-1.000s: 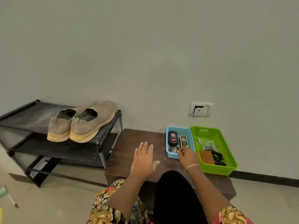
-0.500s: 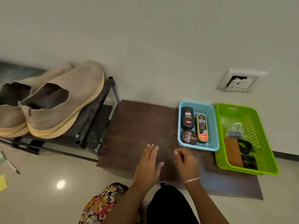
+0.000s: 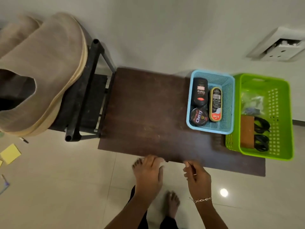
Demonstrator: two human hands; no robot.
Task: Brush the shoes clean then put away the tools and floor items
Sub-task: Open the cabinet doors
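Observation:
Two beige shoes (image 3: 46, 71) sit side by side on top of the black rack (image 3: 92, 90) at the left. My left hand (image 3: 148, 172) hovers at the front edge of the brown low table (image 3: 145, 113), fingers relaxed and holding nothing. Beside it, my right hand (image 3: 198, 177) has loosely curled fingers and holds nothing. A blue basket (image 3: 212, 129) holds a black polish bottle (image 3: 200, 91), a round polish tin (image 3: 198, 116) and a shine sponge (image 3: 215, 104). A green basket (image 3: 280, 154) holds a brown brush (image 3: 246, 131), black laces (image 3: 261, 134) and a plastic bag.
Yellow sticky notes (image 3: 9, 153), a dark pen (image 3: 24, 140) and a purple pen (image 3: 5, 182) lie on the tiled floor at the left. A wall socket (image 3: 279, 47) sits above the baskets. My bare foot (image 3: 171, 204) stands on the floor below my hands.
The view has swung from the wall down onto the table. Both hands drew back from the table top to its front edge, and my right hand left the blue basket.

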